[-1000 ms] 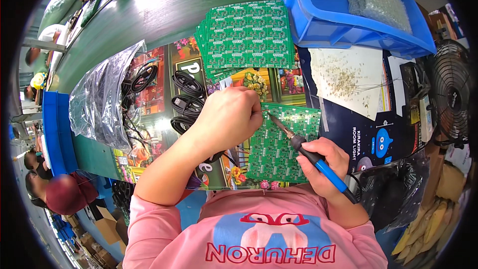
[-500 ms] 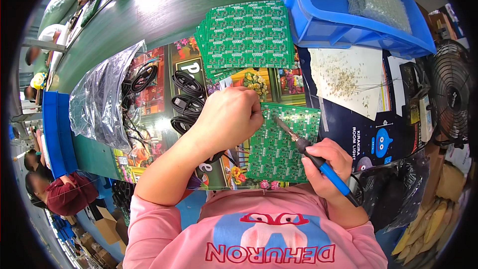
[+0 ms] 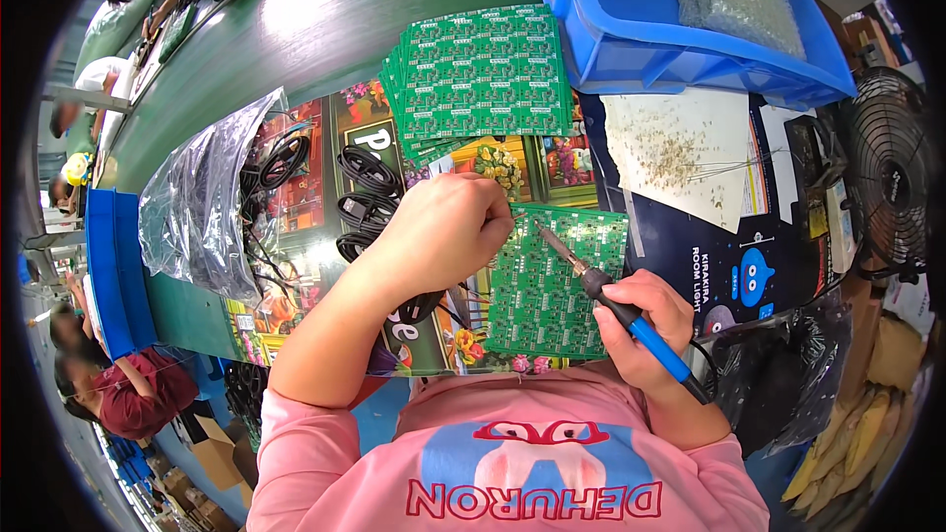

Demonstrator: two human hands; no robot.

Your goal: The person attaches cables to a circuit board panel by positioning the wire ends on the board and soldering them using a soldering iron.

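Well left of the fingers of the left hand point(image 3: 453, 222), a crinkled, clear plastic bag point(image 3: 202, 202) is seen, partly masked by glare. Nearer them, smooth black cables point(image 3: 370, 169) are coiled; slightly more of the coil beside the left forearm point(image 3: 360, 305) is exposed than half a second ago. The left fingers are curled in; whether anything is pinched cannot be told, their tips being obscured. Just right of them, the flat green circuit board point(image 3: 552, 286) is laid, its components too fine to make out. Above it, the tapered metal tip of the soldering iron point(image 3: 641, 330) has been shifted slightly toward the board's far edge; its blue-and-black handle is pinched by the right hand's point(image 3: 655, 325) fingers.
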